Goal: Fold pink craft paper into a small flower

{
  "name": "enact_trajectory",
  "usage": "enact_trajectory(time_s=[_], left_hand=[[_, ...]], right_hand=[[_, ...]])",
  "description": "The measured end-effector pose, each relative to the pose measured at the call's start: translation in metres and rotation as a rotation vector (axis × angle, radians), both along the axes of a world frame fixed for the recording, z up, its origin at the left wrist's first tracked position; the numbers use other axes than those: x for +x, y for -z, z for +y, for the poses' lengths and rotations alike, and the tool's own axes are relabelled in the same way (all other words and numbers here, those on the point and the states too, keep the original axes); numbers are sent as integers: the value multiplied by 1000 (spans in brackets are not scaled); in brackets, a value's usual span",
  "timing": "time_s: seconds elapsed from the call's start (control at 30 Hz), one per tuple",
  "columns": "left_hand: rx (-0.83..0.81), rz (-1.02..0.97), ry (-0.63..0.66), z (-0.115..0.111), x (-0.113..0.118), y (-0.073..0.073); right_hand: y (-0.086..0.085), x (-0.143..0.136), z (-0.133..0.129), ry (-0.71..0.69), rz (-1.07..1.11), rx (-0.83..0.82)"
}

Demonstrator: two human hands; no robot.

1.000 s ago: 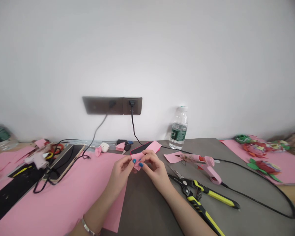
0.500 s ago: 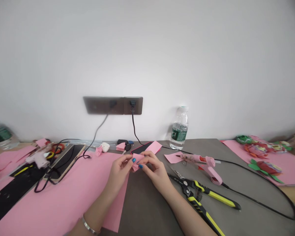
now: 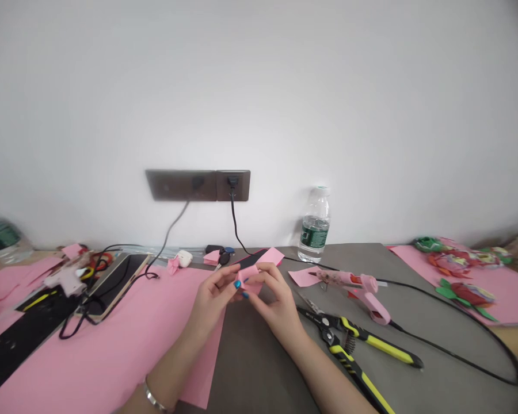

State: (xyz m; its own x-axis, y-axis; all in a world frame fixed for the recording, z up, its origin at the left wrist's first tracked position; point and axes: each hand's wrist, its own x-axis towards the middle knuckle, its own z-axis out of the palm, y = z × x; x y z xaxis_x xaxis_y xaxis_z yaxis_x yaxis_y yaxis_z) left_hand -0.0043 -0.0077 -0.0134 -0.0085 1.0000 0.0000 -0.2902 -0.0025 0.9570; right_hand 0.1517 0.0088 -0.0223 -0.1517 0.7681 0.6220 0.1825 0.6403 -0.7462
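Note:
A small folded piece of pink paper (image 3: pixel 251 276) is held up between my two hands, above the grey mat. My left hand (image 3: pixel 213 291) pinches its left side between thumb and fingers. On the other side, my right hand (image 3: pixel 276 296) grips it with thumb and fingertips; part of the paper is hidden behind the fingers. Just behind my hands, a pink paper strip (image 3: pixel 271 256) lies on a dark phone-like slab. A large pink sheet (image 3: pixel 125 345) spreads beneath my left forearm.
Right of my hands lie a pink glue gun (image 3: pixel 349 282) with its cable and yellow-black pliers (image 3: pixel 328 325). A water bottle (image 3: pixel 314 227) stands by the wall. At left are a phone (image 3: pixel 116 284) and cables; paper flowers (image 3: pixel 470 293) lie far right.
The pink paper has been turned and folded over between my fingers, and its upper edge now looks rolled. My right fingers have shifted slightly; the surrounding things have stayed put.

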Motion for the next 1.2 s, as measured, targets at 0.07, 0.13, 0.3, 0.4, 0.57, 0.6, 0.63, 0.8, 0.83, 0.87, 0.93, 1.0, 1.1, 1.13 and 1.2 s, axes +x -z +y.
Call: enact_trajectory(time_s=[0.07,0.13,0.3,0.4,0.57,0.6,0.63,0.8,0.83,0.87,0.93,1.0,1.1,1.13,1.2], left_hand=[[12,7,0,0,0,0],[31,32,5,0,-1,1],[69,57,17,0,-1,2],[86,71,7,0,-1,2],[88,79,10,0,-2,-2],[90,82,12,0,-1,-2],[94,87,13,0,-1,-3],[114,118,17,0,-1,-2],[114,127,19,0,-1,-1],[111,137,21,1,-2,0],[99,148,18,2,-2,2],[83,154,5,3,-2,3],[75,155,-17,4,-1,4],[72,155,-17,4,-1,4],[56,141,-13,3,-2,3]], right_hand=[[0,0,0,8,-22,21],[-1,-1,-1,14,-34,32],[-2,0,-2,24,-26,47],[-3,1,-3,30,-19,40],[-2,0,-2,-1,-1,26],[-2,0,-2,-9,4,16],[-2,0,-2,-18,7,3],[2,-2,-1,-102,61,-116],[4,-3,0,-116,82,-153],[5,-3,1,-128,98,-194],[8,-4,4,-145,116,-259],[11,-4,6,-154,122,-303],[12,-3,9,-153,137,-343],[13,-2,9,-156,149,-356],[13,-2,10,-166,179,-373]])
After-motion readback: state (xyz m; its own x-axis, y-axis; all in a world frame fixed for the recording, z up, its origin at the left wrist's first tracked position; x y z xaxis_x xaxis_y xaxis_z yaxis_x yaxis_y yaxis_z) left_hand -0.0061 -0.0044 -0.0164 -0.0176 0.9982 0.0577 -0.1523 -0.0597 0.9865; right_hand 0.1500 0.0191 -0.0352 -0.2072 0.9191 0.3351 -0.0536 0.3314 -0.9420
